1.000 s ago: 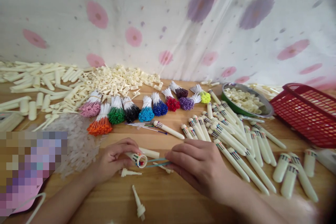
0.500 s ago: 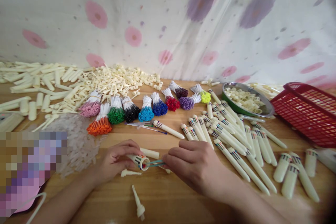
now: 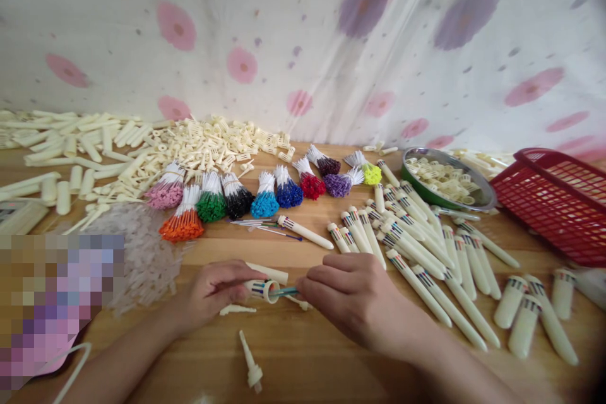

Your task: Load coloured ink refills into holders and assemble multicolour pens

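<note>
My left hand (image 3: 218,287) pinches a short cream pen barrel (image 3: 258,288) with coloured sliders in its slots. The barrel's open end faces right. From that side my right hand (image 3: 353,297) grips a thin teal stick-like tool (image 3: 286,291), its tip inside the opening; its other end is hidden in my fingers. Behind the barrel lies a plain cream tube (image 3: 272,273). A cream stemmed piece (image 3: 237,309) rests just below my left fingers, and another cream stemmed piece (image 3: 250,360) lies nearer me.
Refill bundles (image 3: 264,196) in several colours line the middle. Loose cream parts (image 3: 213,139) are heaped behind, clear small tubes (image 3: 142,259) at left. Multicolour pens (image 3: 407,240) spread at right, beside a bowl of slotted parts (image 3: 485,199) and a red basket (image 3: 544,202).
The barrel has shifted slightly right and turned, so its slots with dark sliders show more. The teal tool remains at its opening, and my right hand has moved slightly right.
</note>
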A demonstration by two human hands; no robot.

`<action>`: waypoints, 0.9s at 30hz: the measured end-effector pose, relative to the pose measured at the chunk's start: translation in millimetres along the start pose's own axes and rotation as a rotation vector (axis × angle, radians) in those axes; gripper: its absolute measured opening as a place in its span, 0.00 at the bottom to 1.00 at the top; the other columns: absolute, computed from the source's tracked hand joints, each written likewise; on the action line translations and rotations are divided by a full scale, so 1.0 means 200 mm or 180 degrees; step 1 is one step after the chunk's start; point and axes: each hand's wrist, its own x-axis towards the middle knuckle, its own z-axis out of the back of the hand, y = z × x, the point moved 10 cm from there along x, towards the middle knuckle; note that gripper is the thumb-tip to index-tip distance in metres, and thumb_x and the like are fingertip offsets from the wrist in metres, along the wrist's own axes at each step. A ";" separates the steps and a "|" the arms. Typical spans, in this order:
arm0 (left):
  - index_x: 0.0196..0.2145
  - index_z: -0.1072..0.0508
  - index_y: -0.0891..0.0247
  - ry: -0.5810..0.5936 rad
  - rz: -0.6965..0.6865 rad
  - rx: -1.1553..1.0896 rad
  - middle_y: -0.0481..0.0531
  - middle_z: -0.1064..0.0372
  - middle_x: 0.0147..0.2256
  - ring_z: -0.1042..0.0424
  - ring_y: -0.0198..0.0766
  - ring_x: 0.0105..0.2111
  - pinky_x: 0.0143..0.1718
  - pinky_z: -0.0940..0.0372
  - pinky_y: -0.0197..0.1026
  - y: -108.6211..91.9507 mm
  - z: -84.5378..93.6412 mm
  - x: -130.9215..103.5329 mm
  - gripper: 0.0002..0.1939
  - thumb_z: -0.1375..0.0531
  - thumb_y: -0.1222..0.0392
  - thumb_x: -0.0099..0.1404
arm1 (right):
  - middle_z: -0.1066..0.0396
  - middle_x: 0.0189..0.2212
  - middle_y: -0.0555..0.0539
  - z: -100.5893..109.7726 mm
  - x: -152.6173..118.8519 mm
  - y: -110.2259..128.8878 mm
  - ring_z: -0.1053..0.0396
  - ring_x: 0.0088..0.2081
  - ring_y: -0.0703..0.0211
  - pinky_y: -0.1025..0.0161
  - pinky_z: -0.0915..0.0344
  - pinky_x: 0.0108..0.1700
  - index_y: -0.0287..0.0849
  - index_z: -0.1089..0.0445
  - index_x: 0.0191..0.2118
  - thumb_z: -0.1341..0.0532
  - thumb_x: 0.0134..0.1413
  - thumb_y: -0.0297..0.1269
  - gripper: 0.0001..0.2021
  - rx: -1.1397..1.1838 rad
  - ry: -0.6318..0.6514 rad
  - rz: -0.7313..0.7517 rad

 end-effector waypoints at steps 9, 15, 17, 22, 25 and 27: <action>0.43 0.24 0.60 -0.0140 0.0102 0.0101 0.52 0.27 0.31 0.32 0.35 0.27 0.27 0.38 0.33 0.04 0.01 -0.01 0.18 0.46 0.49 0.63 | 0.31 0.25 0.47 0.03 0.00 -0.01 0.39 0.25 0.64 0.66 0.45 0.26 0.34 0.31 0.36 0.47 0.60 0.28 0.08 -0.0078 -0.0123 0.0012; 0.42 0.24 0.61 -0.0199 0.0112 0.0093 0.53 0.27 0.29 0.30 0.37 0.28 0.29 0.37 0.35 0.03 0.03 -0.01 0.17 0.45 0.49 0.62 | 0.31 0.25 0.48 0.06 -0.01 -0.06 0.36 0.27 0.64 0.68 0.42 0.29 0.35 0.31 0.36 0.45 0.59 0.29 0.07 -0.0057 -0.0202 -0.0171; 0.41 0.23 0.60 -0.0239 -0.0050 -0.0109 0.53 0.27 0.31 0.30 0.37 0.29 0.30 0.36 0.36 0.00 0.03 0.00 0.16 0.44 0.50 0.62 | 0.31 0.24 0.48 0.06 0.00 -0.05 0.36 0.26 0.65 0.68 0.42 0.28 0.35 0.31 0.35 0.46 0.59 0.28 0.07 -0.0012 -0.0205 -0.0171; 0.41 0.24 0.57 -0.0200 -0.0373 -0.0632 0.53 0.27 0.32 0.28 0.38 0.31 0.31 0.35 0.36 -0.06 0.02 0.01 0.12 0.41 0.53 0.60 | 0.31 0.24 0.48 0.05 0.00 -0.01 0.39 0.25 0.64 0.66 0.44 0.26 0.35 0.30 0.35 0.46 0.58 0.25 0.07 0.0056 -0.0094 -0.0106; 0.42 0.24 0.56 -0.0145 -0.0416 -0.0690 0.52 0.27 0.32 0.29 0.37 0.31 0.32 0.35 0.35 -0.07 0.02 0.01 0.12 0.41 0.55 0.61 | 0.32 0.24 0.48 0.06 0.00 0.01 0.40 0.25 0.63 0.65 0.46 0.25 0.34 0.30 0.34 0.46 0.58 0.26 0.08 0.0021 -0.0125 -0.0041; 0.42 0.24 0.56 -0.0138 -0.0407 -0.0663 0.52 0.27 0.32 0.29 0.36 0.31 0.32 0.35 0.35 -0.08 0.02 0.01 0.12 0.41 0.55 0.61 | 0.32 0.24 0.48 0.06 0.00 0.01 0.41 0.24 0.63 0.65 0.47 0.24 0.35 0.30 0.33 0.47 0.59 0.27 0.09 -0.0024 -0.0125 0.0001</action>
